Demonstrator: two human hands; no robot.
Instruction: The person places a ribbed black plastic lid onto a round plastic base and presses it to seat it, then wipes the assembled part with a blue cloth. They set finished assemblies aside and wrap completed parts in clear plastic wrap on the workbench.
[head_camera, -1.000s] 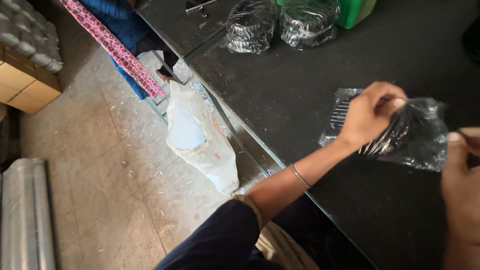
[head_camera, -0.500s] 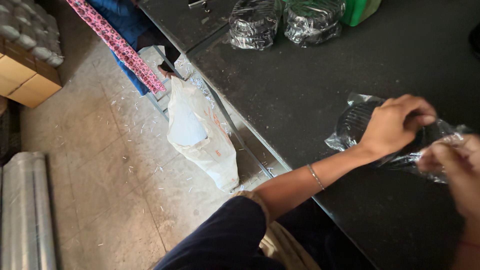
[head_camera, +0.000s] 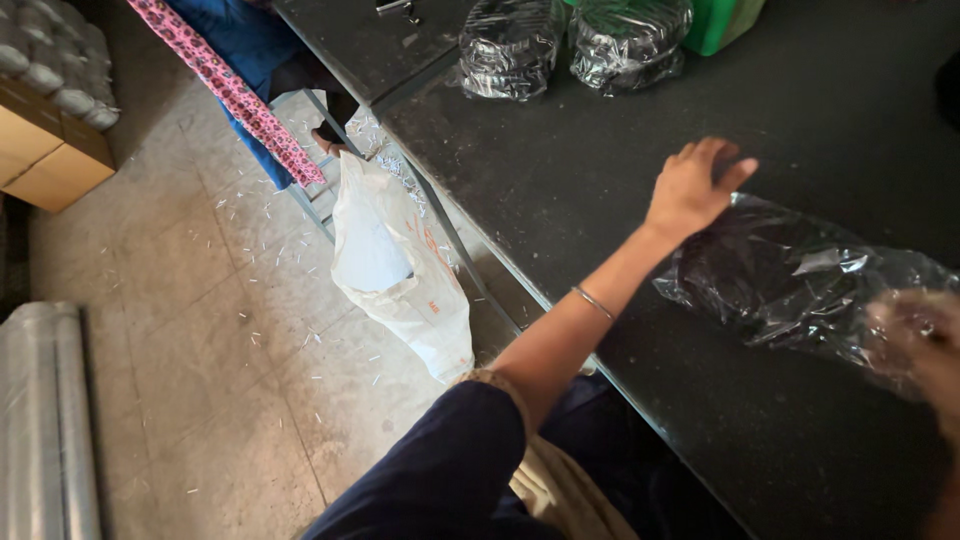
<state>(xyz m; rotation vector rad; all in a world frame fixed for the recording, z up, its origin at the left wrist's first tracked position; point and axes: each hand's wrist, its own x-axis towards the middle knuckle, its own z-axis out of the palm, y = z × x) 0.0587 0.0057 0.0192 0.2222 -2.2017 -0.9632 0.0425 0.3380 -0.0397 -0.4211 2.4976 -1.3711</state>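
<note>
Your left hand (head_camera: 693, 187) lies on the black table (head_camera: 620, 130) with the fingers spread and loose, gripping nothing; the heel of the palm sits right at the upper left corner of the clear plastic bag (head_camera: 800, 285), touching or just short of it, too close to call. A thin metal bangle (head_camera: 594, 303) rings that forearm, and a dark blue sleeve (head_camera: 440, 470) is pushed up near the elbow. The bag lies flat on the table, to the right of your left hand, crinkled and shiny, with dark contents inside that cannot be made out through the glare. Your right hand (head_camera: 925, 345) is at the bag's right end, blurred and seen partly through the plastic; it looks to be inside or under the film, but whether the fingers are closed on it cannot be told. At the far edge of the table sit two more clear-wrapped bundles (head_camera: 575, 45) side by side, with a green container (head_camera: 722, 22) just beyond the right one; all well apart from your hands. Off the table's left edge hangs a white sack (head_camera: 395, 270), mouth open. The tiled floor (head_camera: 200, 330) below is strewn with small pale scraps. A pink patterned strip (head_camera: 230, 90) runs diagonally at upper left, cardboard boxes (head_camera: 40, 150) further left, and a grey roll (head_camera: 45, 420) lies at lower left.
</note>
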